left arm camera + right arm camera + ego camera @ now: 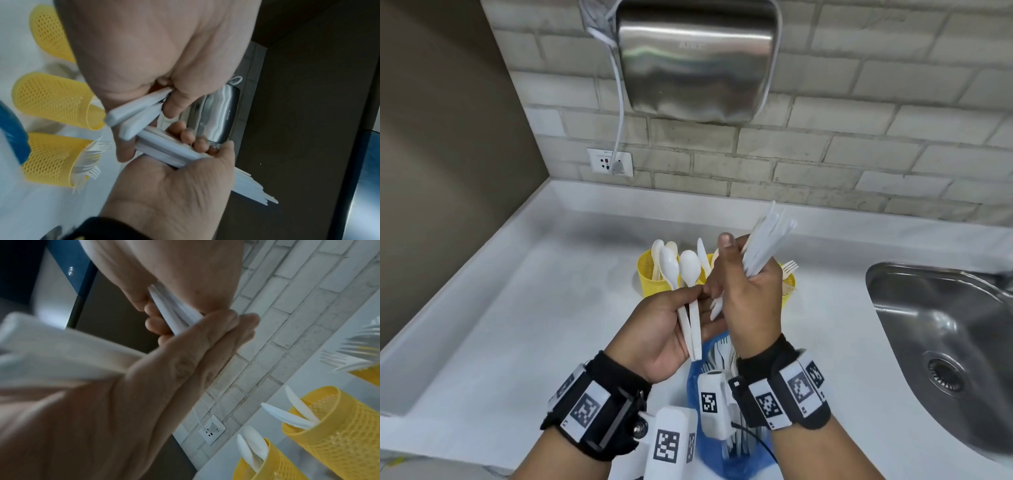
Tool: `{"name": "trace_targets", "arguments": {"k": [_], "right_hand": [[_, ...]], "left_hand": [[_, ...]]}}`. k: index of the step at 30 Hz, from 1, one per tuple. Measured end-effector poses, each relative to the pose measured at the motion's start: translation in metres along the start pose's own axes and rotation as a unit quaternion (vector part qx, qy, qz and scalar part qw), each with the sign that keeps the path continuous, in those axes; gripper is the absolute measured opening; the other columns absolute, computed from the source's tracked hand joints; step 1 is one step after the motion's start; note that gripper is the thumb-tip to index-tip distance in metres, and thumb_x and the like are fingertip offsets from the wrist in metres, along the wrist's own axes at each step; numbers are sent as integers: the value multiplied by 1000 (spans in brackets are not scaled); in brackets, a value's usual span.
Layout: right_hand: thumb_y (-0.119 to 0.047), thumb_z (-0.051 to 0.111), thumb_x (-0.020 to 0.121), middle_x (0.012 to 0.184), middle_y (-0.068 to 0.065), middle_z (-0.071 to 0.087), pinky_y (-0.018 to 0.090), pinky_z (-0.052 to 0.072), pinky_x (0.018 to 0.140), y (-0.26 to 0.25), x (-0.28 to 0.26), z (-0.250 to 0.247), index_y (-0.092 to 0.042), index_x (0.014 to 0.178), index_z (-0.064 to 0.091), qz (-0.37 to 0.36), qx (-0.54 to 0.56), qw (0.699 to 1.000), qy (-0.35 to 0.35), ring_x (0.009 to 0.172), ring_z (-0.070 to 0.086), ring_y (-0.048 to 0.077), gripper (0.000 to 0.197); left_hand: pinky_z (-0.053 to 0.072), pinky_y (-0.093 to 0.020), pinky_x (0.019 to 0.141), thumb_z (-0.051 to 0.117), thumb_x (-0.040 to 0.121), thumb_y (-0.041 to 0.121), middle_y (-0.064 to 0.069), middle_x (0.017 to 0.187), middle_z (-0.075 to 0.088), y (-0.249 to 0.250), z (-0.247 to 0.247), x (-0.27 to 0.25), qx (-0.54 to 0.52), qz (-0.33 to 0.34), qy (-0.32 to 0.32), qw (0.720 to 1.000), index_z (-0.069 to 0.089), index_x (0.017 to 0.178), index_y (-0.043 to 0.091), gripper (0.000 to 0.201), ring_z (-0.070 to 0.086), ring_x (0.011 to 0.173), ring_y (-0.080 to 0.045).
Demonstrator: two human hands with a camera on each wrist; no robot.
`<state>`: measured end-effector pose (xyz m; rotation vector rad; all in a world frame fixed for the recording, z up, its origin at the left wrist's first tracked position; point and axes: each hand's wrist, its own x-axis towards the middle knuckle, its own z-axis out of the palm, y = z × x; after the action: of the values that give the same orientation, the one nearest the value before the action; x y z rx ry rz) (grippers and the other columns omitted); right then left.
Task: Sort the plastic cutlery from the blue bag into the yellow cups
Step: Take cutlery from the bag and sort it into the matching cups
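White plastic spoons [690,291] are pinched in the left hand [654,329], knives [763,240] gripped in the right hand [750,301], apparently kept separate for their yellow cups [650,274].

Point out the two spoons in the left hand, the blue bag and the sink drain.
spoons [690,267], head view, on the bowl of the right-hand spoon.
blue bag [710,448], head view, on its left wall below the wrist cameras.
sink drain [943,375], head view, on the strainer's middle.
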<state>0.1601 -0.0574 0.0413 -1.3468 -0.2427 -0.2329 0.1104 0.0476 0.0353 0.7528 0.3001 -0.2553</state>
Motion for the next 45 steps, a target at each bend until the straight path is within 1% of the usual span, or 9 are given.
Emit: {"name": "trace_targets", "arguments": {"k": [5,12,15,18,27,31,34,39,45], "right_hand": [[-30,55,106,46,-4,30,25,25,43,-16,14,-12,-17,61,40,74,99,991,51,41,26,16,50],[-13,70,96,67,10,68,18,48,55,-16,18,-31,-6,98,71,100,-122,975,-155,57,72,11,8],[-9,71,94,78,19,74,23,56,64,-13,16,-26,-2,102,71,87,-110,981,-135,67,77,22,10],[-10,70,95,64,-1,72,22,49,62,-6,21,-26,-8,92,73,62,-144,983,-101,57,69,9,5],[-17,71,95,58,-7,62,25,43,56,-5,24,-19,-10,84,71,15,-182,972,-148,52,54,9,12],[-24,73,92,65,4,66,33,51,61,2,25,-13,-16,75,66,-26,-248,960,-130,61,61,19,20],[-26,71,92,72,3,70,43,58,70,6,19,-13,-20,83,65,-11,-232,961,-147,71,70,22,12],[-20,69,94,72,-2,71,39,59,73,4,14,-13,-19,89,71,-19,-212,960,-180,72,70,18,6],[-17,68,95,76,-3,71,35,53,69,8,8,-6,-22,95,72,-64,-254,945,-196,71,65,16,6]], "left_hand": [[58,-40,92,54,103,21,-18,121,70,0,-6,2,102,40,17,994,71,125,5,32,69,104,-27],[32,-27,50,48,101,6,-6,72,50,-4,-9,-4,164,44,6,985,65,99,2,18,40,53,-17],[19,-26,48,46,99,6,-4,67,38,1,-6,-6,200,42,-1,979,43,79,12,21,25,49,-13],[15,-23,47,45,107,35,-1,68,39,5,-6,-9,209,68,-4,976,53,98,14,24,21,49,-11],[53,-35,56,32,111,39,-10,78,62,3,-12,-5,334,191,35,923,56,127,41,29,46,50,-20],[23,-27,49,30,105,56,-7,72,42,8,-7,-6,310,165,40,935,60,86,40,40,27,48,-13],[14,-33,53,34,105,56,-5,71,32,7,-9,-9,333,155,41,929,58,101,26,39,20,53,-15],[51,-40,71,45,108,34,-9,77,55,7,-19,-10,463,215,42,859,59,107,11,27,54,66,-16],[58,-31,74,70,94,17,7,88,66,11,-36,-9,551,317,93,766,64,113,26,22,65,80,-13]]}}
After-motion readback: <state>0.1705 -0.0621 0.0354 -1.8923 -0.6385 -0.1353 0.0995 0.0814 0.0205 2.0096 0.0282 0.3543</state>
